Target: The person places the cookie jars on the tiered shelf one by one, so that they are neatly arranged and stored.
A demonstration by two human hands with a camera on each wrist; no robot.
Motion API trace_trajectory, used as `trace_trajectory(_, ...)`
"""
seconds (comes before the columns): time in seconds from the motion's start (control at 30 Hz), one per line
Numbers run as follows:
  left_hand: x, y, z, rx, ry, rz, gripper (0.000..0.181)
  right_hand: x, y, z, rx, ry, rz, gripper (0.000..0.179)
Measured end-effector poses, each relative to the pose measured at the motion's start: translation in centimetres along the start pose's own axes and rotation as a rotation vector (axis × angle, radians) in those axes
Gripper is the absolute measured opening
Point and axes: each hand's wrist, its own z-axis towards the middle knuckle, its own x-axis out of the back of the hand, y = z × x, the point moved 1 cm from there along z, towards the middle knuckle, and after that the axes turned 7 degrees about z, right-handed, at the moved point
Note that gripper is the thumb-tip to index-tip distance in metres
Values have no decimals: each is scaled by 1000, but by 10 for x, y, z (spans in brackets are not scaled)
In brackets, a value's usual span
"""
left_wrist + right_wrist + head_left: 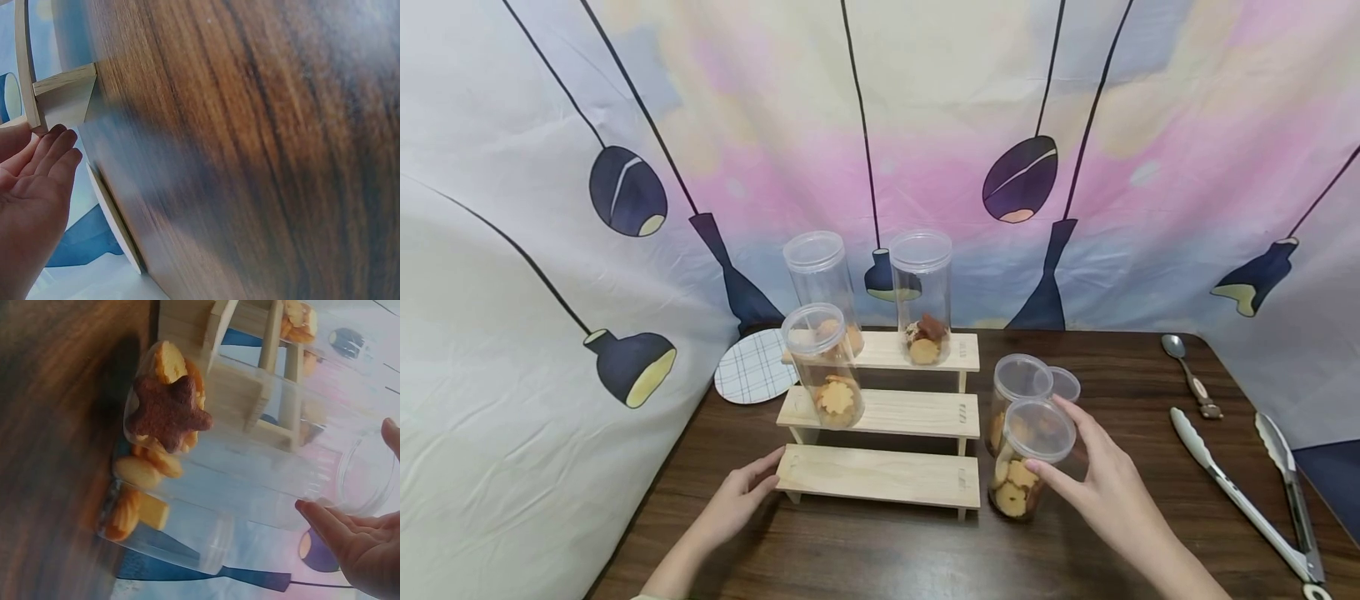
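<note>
A three-tier wooden stand [880, 475] stands on the table, and my left hand [741, 496] pinches the left end of its lowest shelf, thumb above and fingers below. To the right of the stand, my right hand [1105, 492] holds a clear cookie jar [1018, 483] at its lid, thumb and fingers on opposite sides. Through its wall in the right wrist view show a brown star-shaped cookie [169, 412] and yellow cookies. Right behind it are another tall cookie jar [1021, 377] and a smaller jar [169, 534], both partly hidden in the head view.
Two lidded cookie jars stand on the top shelf [880, 350], and one jar [823, 367] on the middle shelf [917, 410]. A checked round mat [756, 367] lies back left. Tongs [1240, 496] and a spoon [1187, 371] lie at the right. A patterned cloth [955, 108] hangs behind.
</note>
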Motion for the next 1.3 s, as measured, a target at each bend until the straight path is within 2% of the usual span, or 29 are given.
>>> trace_trajectory(0.27,0,1,0,-5,-4,-5,44,8,-13,5,54,6,-16,81)
trace_trajectory(0.53,0,1,0,-6,-6,-7,43,13,-25,10,50,-10,-3,80)
trace_trajectory(0.8,0,1,0,12,-10,-20,44,12,-34,14,42,-43,0,81)
trace_trajectory(1.07,-1,0,1,13,-7,-23,43,9,-44,18,117,-48,11,82)
trace_trajectory(1.3,0,1,1,16,-11,-18,43,2,-50,24,136,-73,40,80)
